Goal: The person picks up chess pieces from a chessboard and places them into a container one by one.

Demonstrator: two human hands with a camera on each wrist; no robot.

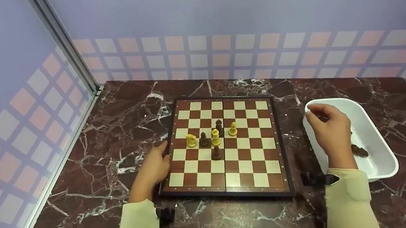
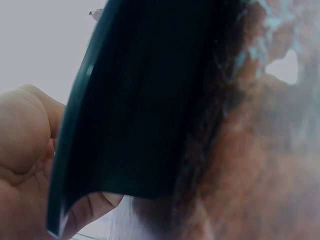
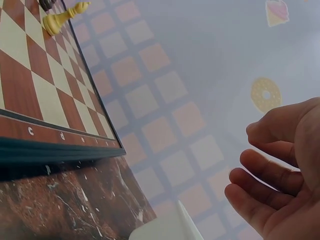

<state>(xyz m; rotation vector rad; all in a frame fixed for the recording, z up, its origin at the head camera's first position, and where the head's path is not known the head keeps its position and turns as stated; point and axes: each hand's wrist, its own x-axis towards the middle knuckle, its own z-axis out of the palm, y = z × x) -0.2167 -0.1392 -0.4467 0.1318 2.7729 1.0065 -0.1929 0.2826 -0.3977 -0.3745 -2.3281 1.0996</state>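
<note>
A folding chessboard [image 1: 250, 155] lies on the marble table. My left hand [image 1: 156, 164] rests at its left edge, thumb and forefinger touching the rim; the dark side wall [image 2: 135, 100] fills the left wrist view. Yellow pieces stand on the board, among them a knight [image 1: 191, 140], a tall piece [image 1: 215, 138] and a rounded piece [image 1: 232, 129]. Three dark pieces, one in front [image 1: 216, 153], stand among them. My right hand [image 1: 332, 130] hovers over a white tray [image 1: 382, 151], fingers loosely bent, with nothing visible between them in the right wrist view.
Dark chess pieces [image 1: 359, 150] lie in the tray, partly hidden by my right hand. The tray stands right of the board. Printed walls [image 1: 211, 14] enclose the dark marble table [image 1: 87, 181] at the back and sides.
</note>
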